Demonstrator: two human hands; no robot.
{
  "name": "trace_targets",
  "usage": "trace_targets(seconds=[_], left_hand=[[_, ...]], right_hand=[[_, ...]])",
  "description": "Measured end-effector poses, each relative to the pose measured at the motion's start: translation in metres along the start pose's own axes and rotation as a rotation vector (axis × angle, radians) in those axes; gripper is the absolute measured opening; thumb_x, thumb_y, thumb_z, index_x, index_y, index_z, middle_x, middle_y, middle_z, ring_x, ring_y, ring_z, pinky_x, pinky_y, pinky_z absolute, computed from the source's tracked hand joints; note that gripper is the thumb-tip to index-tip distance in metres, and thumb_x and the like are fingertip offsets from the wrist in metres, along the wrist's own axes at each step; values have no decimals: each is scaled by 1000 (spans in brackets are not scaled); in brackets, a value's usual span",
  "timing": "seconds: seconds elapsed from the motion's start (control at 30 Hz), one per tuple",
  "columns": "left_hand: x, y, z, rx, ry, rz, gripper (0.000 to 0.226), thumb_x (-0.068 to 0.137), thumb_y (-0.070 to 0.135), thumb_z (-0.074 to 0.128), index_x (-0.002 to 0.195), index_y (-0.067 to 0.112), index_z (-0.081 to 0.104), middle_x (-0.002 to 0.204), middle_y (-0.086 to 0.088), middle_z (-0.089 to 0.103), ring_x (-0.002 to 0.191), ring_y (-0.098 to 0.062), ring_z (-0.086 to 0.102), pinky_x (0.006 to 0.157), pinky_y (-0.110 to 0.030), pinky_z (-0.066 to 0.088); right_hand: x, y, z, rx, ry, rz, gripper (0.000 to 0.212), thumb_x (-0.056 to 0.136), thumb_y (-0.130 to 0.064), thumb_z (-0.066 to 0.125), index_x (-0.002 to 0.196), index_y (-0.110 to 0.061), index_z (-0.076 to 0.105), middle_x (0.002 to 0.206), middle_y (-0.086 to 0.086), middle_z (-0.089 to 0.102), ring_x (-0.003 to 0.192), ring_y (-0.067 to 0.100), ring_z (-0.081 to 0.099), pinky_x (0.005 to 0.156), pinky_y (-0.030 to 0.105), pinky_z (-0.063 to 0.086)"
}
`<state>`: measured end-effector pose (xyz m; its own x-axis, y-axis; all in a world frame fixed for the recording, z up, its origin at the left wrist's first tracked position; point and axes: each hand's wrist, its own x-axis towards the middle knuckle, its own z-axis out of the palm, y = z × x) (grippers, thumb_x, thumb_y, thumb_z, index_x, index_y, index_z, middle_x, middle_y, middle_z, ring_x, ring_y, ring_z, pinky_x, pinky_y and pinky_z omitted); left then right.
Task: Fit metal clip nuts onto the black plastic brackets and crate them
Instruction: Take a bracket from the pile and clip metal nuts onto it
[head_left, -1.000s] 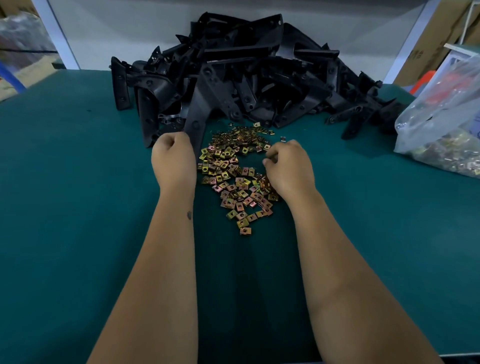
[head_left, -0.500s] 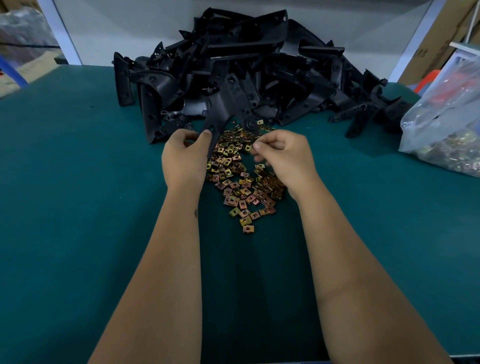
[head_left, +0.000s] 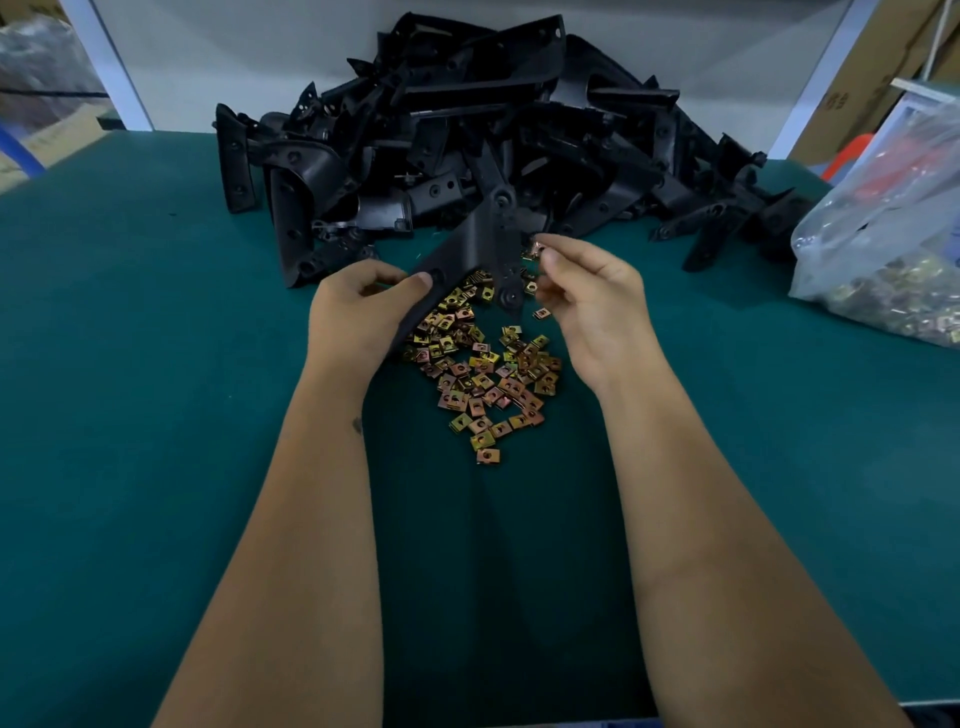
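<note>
We look down at a green table from head height, with both bare forearms reaching forward.

At left of centre, our left hand grips a black bracket: thumb on its top face, the other fingers curled beneath and hidden. The bracket is held above the table, just in front of the pile. It is V-shaped. One arm runs from the left hand up and to the right to a corner near a round hole; the other drops from there toward us, ending in a tip with another hole. The end inside the left hand is covered.

Under the bracket and toward us lies a loose scatter of nuts, brass-coloured, lying on the table between the two hands.

Behind them, a pile of black brackets fills the far middle of the table; single pieces are hard to tell apart.

Our right hand pinches one nut between thumb and forefinger, just beside the bracket's right edge; whether they touch is unclear.

At far right, a clear bag is cut off by the frame.
</note>
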<state>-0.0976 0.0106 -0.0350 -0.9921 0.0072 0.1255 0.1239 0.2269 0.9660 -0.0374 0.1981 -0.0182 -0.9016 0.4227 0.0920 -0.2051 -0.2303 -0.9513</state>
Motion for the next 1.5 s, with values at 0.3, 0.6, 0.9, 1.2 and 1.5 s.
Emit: trace_targets(seconds=[0.3,0.6,0.9,1.2,1.5], left_hand=[[-2,-1,3,50,-63,64,16,82,35,77,70,29,68,63,8,59,54,-5,50,55,-22,41],[-3,-2,3,71,-66,100,19,78,36,82,72,28,65,62,13,59,52,2,50,51,-13,40],[-4,-2,5,88,-53,99,19,78,37,82,74,27,66,67,5,62,59,-7,53,57,-25,44],[-4,-3,8,157,8,105,24,78,40,80,73,24,63,59,12,54,49,1,44,53,-24,39],[-7,0,13,192,32,140,25,78,40,79,74,23,62,61,11,55,56,-7,49,54,-27,40]], right_hand=[[1,-1,3,136,23,-13,16,94,3,57,98,-5,70,91,8,69,79,16,59,78,29,51],[0,1,9,171,2,-12,16,93,4,57,93,-6,70,85,7,72,77,17,64,76,30,54],[0,0,9,177,59,49,19,92,6,54,89,-5,70,78,6,70,66,12,62,68,26,53],[0,5,19,33,178,32,5,91,-8,66,89,-12,68,92,8,69,86,17,63,81,29,53],[-6,15,35,-358,333,-208,27,79,-22,80,94,-20,58,94,-4,65,85,7,64,73,17,53]])
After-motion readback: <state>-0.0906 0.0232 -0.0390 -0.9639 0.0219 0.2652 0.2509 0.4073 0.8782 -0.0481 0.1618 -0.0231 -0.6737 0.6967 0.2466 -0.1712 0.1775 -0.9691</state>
